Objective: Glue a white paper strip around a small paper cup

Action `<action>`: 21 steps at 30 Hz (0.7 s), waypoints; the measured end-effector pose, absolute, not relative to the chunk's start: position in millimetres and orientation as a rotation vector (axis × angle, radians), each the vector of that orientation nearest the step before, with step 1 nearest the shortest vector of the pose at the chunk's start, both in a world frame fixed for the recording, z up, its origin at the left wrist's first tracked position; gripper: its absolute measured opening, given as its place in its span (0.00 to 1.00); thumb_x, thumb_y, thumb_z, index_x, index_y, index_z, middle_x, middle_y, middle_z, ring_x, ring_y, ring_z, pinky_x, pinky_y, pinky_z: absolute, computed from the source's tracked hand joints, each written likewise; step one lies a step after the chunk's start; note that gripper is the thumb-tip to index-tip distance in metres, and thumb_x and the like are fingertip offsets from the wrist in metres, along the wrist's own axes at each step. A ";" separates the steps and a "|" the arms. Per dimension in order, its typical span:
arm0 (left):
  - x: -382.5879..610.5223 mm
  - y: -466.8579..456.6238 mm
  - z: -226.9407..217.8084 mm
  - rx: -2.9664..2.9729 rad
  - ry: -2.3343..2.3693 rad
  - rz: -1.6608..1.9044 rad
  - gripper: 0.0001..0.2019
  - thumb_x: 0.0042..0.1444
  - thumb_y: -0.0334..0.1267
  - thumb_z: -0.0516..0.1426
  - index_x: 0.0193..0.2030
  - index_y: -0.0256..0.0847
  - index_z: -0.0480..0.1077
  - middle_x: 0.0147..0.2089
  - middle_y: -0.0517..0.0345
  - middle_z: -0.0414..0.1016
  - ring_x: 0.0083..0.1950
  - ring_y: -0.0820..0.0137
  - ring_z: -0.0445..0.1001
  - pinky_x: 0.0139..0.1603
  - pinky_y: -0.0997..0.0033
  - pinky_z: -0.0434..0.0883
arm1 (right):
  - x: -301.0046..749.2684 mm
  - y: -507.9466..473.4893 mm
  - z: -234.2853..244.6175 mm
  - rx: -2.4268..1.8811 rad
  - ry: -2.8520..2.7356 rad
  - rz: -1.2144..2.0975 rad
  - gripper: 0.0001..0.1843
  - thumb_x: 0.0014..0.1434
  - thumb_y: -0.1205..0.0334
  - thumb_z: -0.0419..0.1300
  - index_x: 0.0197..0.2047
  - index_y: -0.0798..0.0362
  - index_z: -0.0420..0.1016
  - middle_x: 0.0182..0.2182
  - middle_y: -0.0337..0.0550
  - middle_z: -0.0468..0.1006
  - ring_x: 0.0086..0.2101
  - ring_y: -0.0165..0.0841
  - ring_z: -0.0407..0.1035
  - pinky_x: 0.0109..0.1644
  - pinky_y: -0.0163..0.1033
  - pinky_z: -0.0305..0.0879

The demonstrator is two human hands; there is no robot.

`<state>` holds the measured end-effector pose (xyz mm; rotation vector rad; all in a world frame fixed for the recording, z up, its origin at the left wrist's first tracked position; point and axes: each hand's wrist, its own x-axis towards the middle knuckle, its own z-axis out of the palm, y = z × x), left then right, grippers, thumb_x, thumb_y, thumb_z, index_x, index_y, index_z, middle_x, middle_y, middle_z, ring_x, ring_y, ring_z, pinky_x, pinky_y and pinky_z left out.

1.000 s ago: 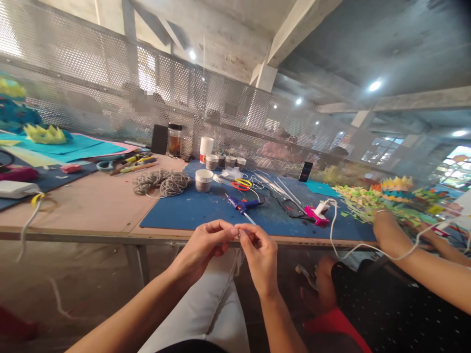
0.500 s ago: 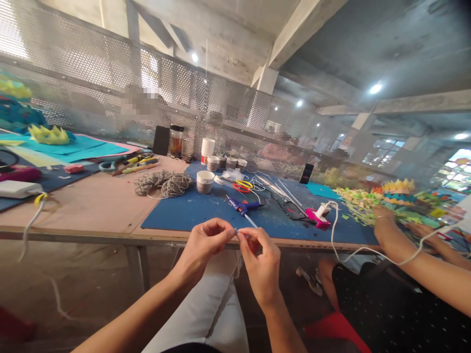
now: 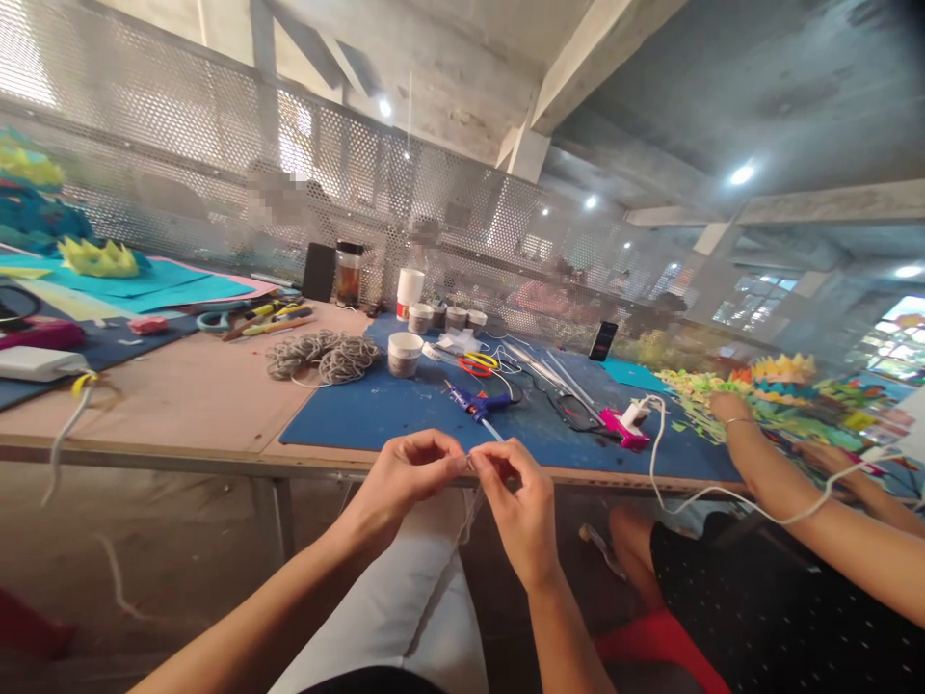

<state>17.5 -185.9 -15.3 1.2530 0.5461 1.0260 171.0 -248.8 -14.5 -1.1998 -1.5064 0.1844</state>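
My left hand (image 3: pixel 411 477) and my right hand (image 3: pixel 521 511) meet fingertip to fingertip just below the table's front edge, above my lap. Both are closed in a pinch on a thin pale string (image 3: pixel 468 511) that trails down between them. What sits at the pinch point is too small to make out. A blue glue gun (image 3: pixel 477 403) lies on the blue mat (image 3: pixel 361 410) just beyond my hands.
On the table are a grey cord bundle (image 3: pixel 322 355), small cups (image 3: pixel 403 353), scissors (image 3: pixel 473 363), a pink glue gun (image 3: pixel 621 424) with a white cable, and coloured paper pieces (image 3: pixel 729 390). A co-worker's arm (image 3: pixel 795 506) reaches in from the right.
My hands have stayed together at the pinch with small finger shifts. The co-worker's hand has moved farther onto the paper pieces.
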 end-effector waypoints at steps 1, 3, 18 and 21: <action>17.7 -185.8 -15.7 1.235 0.555 1.034 0.13 0.50 0.46 0.69 0.30 0.37 0.77 0.24 0.63 0.67 0.24 0.78 0.56 0.25 0.76 0.53 | 170.6 -249.4 -15.6 -1.202 -1.524 0.152 0.08 0.69 0.60 0.60 0.38 0.50 0.79 0.32 0.40 0.76 0.32 0.32 0.69 0.37 0.36 0.66; 18.5 -185.4 -16.4 1.215 0.579 1.060 0.13 0.49 0.45 0.69 0.30 0.37 0.76 0.25 0.63 0.68 0.25 0.79 0.56 0.25 0.77 0.53 | 169.6 -251.1 -17.4 -1.200 -1.562 0.058 0.06 0.69 0.62 0.60 0.40 0.50 0.79 0.32 0.40 0.75 0.31 0.32 0.68 0.36 0.36 0.66; 14.2 -182.5 -19.9 1.309 0.508 0.965 0.13 0.50 0.44 0.69 0.30 0.36 0.76 0.24 0.63 0.67 0.26 0.78 0.58 0.27 0.76 0.55 | 175.0 -249.6 -10.7 -1.177 -1.526 0.303 0.08 0.69 0.60 0.60 0.38 0.51 0.78 0.33 0.39 0.76 0.34 0.32 0.71 0.39 0.35 0.67; 14.6 -182.3 -20.9 1.239 0.511 0.963 0.13 0.50 0.44 0.69 0.31 0.36 0.76 0.23 0.65 0.65 0.25 0.79 0.55 0.26 0.76 0.51 | 173.9 -250.6 -14.9 -1.190 -1.543 0.255 0.08 0.68 0.60 0.60 0.37 0.51 0.78 0.32 0.38 0.75 0.32 0.31 0.69 0.37 0.35 0.66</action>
